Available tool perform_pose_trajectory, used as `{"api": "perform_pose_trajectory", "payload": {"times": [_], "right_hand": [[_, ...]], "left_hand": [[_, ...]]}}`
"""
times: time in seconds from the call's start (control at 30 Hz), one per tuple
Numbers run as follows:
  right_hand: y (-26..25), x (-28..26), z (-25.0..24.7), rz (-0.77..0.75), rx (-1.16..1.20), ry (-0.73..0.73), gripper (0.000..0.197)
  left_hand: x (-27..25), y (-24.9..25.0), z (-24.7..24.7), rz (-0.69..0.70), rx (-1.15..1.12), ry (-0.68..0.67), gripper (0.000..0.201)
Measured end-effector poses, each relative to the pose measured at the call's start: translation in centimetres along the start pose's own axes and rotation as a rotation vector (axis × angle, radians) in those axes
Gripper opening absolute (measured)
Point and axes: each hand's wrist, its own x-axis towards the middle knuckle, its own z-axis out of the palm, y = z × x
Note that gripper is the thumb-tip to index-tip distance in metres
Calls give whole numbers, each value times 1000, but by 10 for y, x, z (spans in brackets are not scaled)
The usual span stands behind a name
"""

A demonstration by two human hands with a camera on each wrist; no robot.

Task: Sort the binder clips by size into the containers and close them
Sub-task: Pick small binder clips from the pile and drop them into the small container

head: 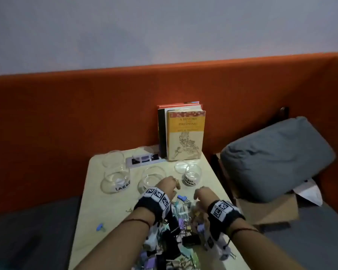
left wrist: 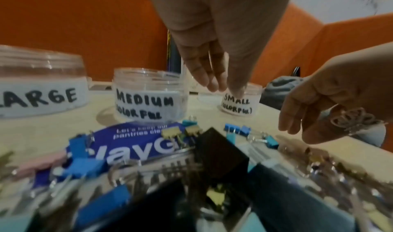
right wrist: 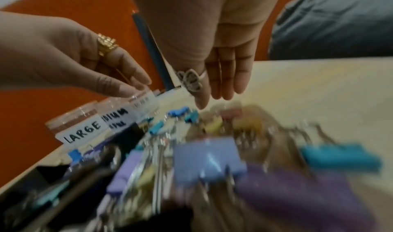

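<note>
While both hands are hovering over the pile of binder clips (head: 176, 232), the left hand (head: 167, 187) and right hand (head: 202, 194) are hanging apart with fingers loose and straight, holding nothing. Three open clear jars are standing beyond them on the desk (head: 209, 180): the large jar (left wrist: 40, 86), the medium jar (left wrist: 149, 96) and the small jar (left wrist: 240, 101). Books (head: 185, 133) are leaning against the orange wall.

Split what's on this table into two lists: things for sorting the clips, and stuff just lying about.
For the job: binder clips pile, LARGE jar, MEDIUM jar, SMALL jar, loose lids.

Lying about: books, photo strip, grey cushion.
</note>
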Motion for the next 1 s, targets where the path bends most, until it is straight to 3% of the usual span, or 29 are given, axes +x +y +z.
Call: {"api": "perform_pose_trajectory", "payload": {"times": [0.13, 0.3, 0.5, 0.77, 1.0], "right_hand": [[2, -1, 25, 50, 89, -33, 28], [-6, 15, 31, 10, 127, -15, 39], [-10, 27, 33, -61, 149, -24, 25], [-2, 33, 34, 6, 239, 17, 20], [2, 30, 33, 58, 366, 62, 17]], "left_hand": [[11, 1, 17, -43, 9, -172, 40], [21, 3, 26, -73, 165, -261, 69], [24, -4, 35, -92, 140, -225, 51], [26, 1, 34, -68, 117, -196, 29], [37, 10, 33, -149, -96, -261, 36]]}}
